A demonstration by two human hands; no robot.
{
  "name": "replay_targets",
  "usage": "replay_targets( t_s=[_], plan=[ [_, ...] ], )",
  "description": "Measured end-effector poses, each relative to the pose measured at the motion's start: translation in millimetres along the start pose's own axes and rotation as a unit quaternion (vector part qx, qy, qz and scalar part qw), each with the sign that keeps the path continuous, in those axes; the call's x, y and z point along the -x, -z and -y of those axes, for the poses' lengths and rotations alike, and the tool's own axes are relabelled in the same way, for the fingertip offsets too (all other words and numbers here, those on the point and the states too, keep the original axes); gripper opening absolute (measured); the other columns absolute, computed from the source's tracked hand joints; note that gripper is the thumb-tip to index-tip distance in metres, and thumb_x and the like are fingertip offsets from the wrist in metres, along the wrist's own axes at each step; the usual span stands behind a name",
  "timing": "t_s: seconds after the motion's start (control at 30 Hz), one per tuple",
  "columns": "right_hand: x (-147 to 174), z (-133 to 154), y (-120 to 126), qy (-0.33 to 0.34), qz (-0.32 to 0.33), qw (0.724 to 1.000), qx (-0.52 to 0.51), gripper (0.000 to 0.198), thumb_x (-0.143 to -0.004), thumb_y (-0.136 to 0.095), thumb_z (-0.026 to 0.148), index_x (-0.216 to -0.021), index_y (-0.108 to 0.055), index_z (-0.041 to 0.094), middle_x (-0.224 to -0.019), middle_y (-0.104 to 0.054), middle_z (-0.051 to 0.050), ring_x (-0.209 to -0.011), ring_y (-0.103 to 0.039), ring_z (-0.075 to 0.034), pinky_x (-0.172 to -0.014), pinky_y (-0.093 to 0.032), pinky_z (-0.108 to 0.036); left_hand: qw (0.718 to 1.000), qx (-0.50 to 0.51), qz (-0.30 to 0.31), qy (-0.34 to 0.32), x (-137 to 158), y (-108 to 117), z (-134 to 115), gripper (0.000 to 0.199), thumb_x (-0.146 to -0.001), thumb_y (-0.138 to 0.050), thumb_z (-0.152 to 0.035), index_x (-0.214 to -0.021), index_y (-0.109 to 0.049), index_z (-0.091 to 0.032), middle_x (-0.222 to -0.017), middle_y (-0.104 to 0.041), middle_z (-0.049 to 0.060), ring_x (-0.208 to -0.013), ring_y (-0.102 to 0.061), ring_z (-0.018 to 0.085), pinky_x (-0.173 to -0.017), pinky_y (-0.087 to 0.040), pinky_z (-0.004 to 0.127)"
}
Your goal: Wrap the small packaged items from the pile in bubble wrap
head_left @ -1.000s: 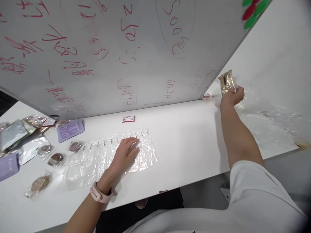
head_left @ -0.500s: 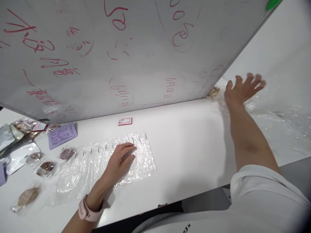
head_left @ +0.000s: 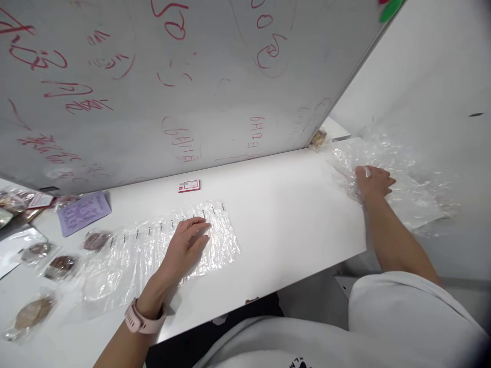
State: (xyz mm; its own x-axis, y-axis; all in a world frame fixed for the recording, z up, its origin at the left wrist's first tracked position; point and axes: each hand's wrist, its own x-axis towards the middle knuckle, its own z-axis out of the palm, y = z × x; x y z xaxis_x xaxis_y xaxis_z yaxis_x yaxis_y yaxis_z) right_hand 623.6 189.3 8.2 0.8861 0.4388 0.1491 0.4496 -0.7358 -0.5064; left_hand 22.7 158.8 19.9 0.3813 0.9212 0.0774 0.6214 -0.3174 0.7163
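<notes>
My left hand [head_left: 186,245], with a pink watch at the wrist, lies on a clear ribbed plastic sheet [head_left: 222,243] that has a row of small black marks along its far edge. Its fingers are loosely bent and apart, holding nothing. Over at the right end of the table, my right hand [head_left: 374,181], with a ring on one finger, rests on crumpled clear plastic wrap [head_left: 406,199]. The fingers of this hand are spread; whether they pinch any of the plastic is hard to see.
A whiteboard [head_left: 215,112] with red writing stands along the back. Before it lie a small red-and-white box [head_left: 189,186] and a purple packet [head_left: 85,213]. Several wrapped pieces, among them a brown one [head_left: 34,313], lie at left. A yellowish packet [head_left: 317,139] sits by the board's right end.
My right hand has come down from above onto the crumpled plastic wrap, which now lies nearer and lower. My left hand stays on the ribbed sheet. The view has shifted slightly right.
</notes>
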Motion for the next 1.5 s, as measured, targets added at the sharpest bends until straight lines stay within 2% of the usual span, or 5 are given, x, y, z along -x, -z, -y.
replay_targets(
  t_s=[0.4, 0.7, 0.97, 1.27, 1.5],
  plan=[
    [285.0, 39.4, -10.1, 0.404, 0.088, 0.908, -0.068, 0.044, -0.096, -0.045, 0.054, -0.124, -0.066, 0.028, -0.138, -0.053, -0.010, -0.128, -0.042, -0.032, -0.103, -0.038, -0.052, 1.000, -0.004, 0.008, -0.023, -0.3, -2.1, -10.5, 0.026, -0.091, -0.057, -0.023, -0.114, -0.070, -0.021, -0.128, -0.062, 0.009, -0.122, -0.052, 0.027, -0.107, -0.045, 0.049],
    [299.0, 136.1, 27.0, 0.527, -0.009, 0.849, -0.025, 0.048, -0.099, -0.046, 0.047, -0.133, -0.060, 0.017, -0.155, -0.037, -0.020, -0.146, -0.025, -0.038, -0.113, -0.014, -0.066, 0.997, -0.003, -0.054, -0.063, 49.3, 34.9, -21.7, 0.029, -0.097, -0.057, -0.030, -0.124, -0.064, -0.025, -0.139, -0.059, 0.009, -0.132, -0.051, 0.025, -0.109, -0.044, 0.045],
    [436.6, 141.3, 13.5, 0.735, 0.256, 0.624, -0.068, 0.048, -0.104, -0.037, 0.047, -0.141, -0.057, 0.023, -0.158, -0.042, -0.010, -0.148, -0.033, -0.029, -0.116, -0.035, -0.050, 0.957, -0.097, -0.268, 0.051, 97.6, 121.3, 36.7, 0.023, -0.091, -0.059, -0.024, -0.112, -0.070, -0.020, -0.121, -0.070, 0.009, -0.116, -0.060, 0.025, -0.103, -0.046, 0.043],
    [436.7, 124.7, -21.3, 0.735, 0.295, 0.610, 0.018, 0.059, -0.104, -0.023, 0.055, -0.154, -0.043, 0.029, -0.165, -0.030, -0.003, -0.154, -0.022, -0.026, -0.124, -0.024, -0.050, 0.918, -0.087, -0.349, 0.167, 152.3, 153.0, 82.9, 0.022, -0.088, -0.057, -0.024, -0.102, -0.073, -0.020, -0.112, -0.074, 0.008, -0.106, -0.066, 0.024, -0.092, -0.053, 0.039],
    [439.5, 122.2, -17.5, 0.736, 0.297, 0.608, -0.027, 0.053, -0.105, -0.030, 0.052, -0.147, -0.051, 0.028, -0.160, -0.038, -0.005, -0.151, -0.030, -0.028, -0.120, -0.029, -0.054, 0.962, -0.134, -0.229, 0.061, 57.5, 118.4, 53.8, 0.023, -0.091, -0.056, -0.019, -0.109, -0.070, -0.018, -0.115, -0.072, 0.010, -0.106, -0.065, 0.024, -0.097, -0.051, 0.039]
  ],
)
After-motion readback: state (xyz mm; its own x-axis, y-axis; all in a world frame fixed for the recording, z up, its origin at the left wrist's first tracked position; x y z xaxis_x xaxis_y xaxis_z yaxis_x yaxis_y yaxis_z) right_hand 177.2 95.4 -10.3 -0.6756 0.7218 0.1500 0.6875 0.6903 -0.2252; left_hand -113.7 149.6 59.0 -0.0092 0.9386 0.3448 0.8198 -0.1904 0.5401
